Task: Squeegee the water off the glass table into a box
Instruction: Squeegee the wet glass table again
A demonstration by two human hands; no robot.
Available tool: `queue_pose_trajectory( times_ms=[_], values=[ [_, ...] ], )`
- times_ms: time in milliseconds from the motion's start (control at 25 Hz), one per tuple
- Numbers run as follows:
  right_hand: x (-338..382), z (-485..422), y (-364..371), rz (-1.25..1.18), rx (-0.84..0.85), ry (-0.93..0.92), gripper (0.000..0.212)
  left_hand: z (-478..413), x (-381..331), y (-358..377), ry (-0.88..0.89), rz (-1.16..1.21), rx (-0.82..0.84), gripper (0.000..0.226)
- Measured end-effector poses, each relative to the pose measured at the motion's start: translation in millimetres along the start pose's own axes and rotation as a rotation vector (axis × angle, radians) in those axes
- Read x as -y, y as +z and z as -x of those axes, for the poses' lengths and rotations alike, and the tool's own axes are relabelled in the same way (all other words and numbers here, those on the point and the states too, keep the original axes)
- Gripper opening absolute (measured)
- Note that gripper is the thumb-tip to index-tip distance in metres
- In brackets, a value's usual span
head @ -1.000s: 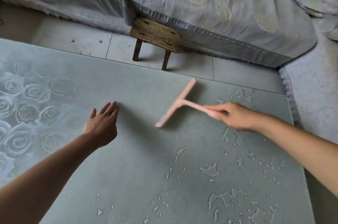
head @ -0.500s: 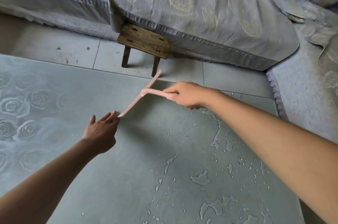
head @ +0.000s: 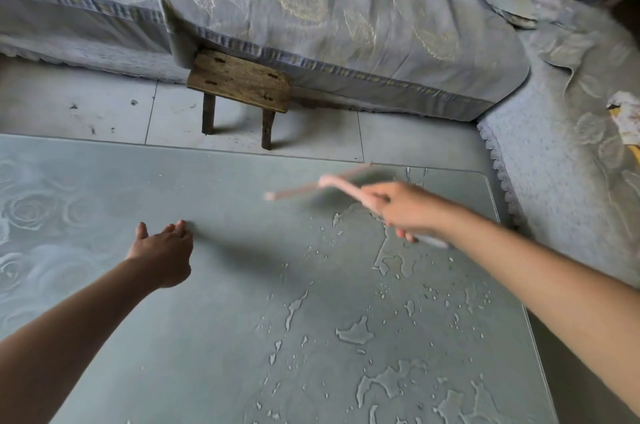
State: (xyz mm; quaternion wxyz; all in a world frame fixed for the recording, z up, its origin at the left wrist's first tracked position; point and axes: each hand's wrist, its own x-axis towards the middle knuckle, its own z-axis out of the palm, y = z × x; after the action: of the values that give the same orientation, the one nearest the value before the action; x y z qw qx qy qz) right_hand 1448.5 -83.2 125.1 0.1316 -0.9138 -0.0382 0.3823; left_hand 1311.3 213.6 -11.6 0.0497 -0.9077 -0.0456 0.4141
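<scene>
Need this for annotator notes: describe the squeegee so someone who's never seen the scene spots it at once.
Start at the grey-green glass table filling the lower frame and go to its far right corner, past the water puddles. There the right hand grips a pale pink T-shaped squeegee, motion-blurred; it is the only pink thing over the table.

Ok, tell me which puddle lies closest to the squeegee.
The branching puddle directly below the right hand holding the squeegee; the other puddles lie farther back toward the person.
</scene>
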Motion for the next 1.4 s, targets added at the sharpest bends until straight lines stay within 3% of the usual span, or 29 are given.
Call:
queue_pose_trajectory(
  times_ms=[200, 320, 440, 640, 760, 880, 1040, 1240, 1400],
  values=[
    [-22.2, -4.5, 56.6, -0.111, -0.111, 0.101, 0.028, -2.4, -22.1, -0.6, -0.064, -0.077, 0.033, 0.059],
    [-39.7, 55.3, 101.7, -0.059, -0.010, 0.040, 0.023, 3.9, -19.3, 7.7, -0.097, 0.028, 0.005, 0.065],
    [-50.9, 62.4, 70.6, -0.129, 0.044, 0.046, 0.016, 10.7, -23.9, 2.3, -0.133, 0.049, -0.045, 0.065],
    [-61.2, -14.4, -21.4, -0.215, -0.154, 0.095, 0.022, 0.8, -63.9, -11.5, -0.103, 0.035, -0.189, 0.071],
    [-79.9, -16.5, -4.8, -0.248, -0.129, 0.152, 0.019, -11.9, -101.6, -16.9, -0.050, 0.043, -0.217, 0.075],
    [-96.5, 31.8, 56.7, -0.154, -0.066, 0.045, 0.011, -20.3, -132.1, -22.2, 0.005, 0.069, -0.232, 0.078],
    [-118.3, 56.5, 23.4, -0.337, 0.062, 0.038, 0.012, -30.2, -153.4, -37.5, 0.040, 0.010, -0.196, 0.077],
    [-131.4, -24.7, -66.7, -0.459, -0.157, 0.171, 0.029, -40.2, -158.4, -56.3, 0.021, -0.118, -0.048, 0.066],
    [-134.6, -41.8, -21.9, -0.390, -0.223, 0.171, 0.030, -48.1, -159.3, -57.3, 0.023, -0.120, -0.009, 0.066]
  ],
)
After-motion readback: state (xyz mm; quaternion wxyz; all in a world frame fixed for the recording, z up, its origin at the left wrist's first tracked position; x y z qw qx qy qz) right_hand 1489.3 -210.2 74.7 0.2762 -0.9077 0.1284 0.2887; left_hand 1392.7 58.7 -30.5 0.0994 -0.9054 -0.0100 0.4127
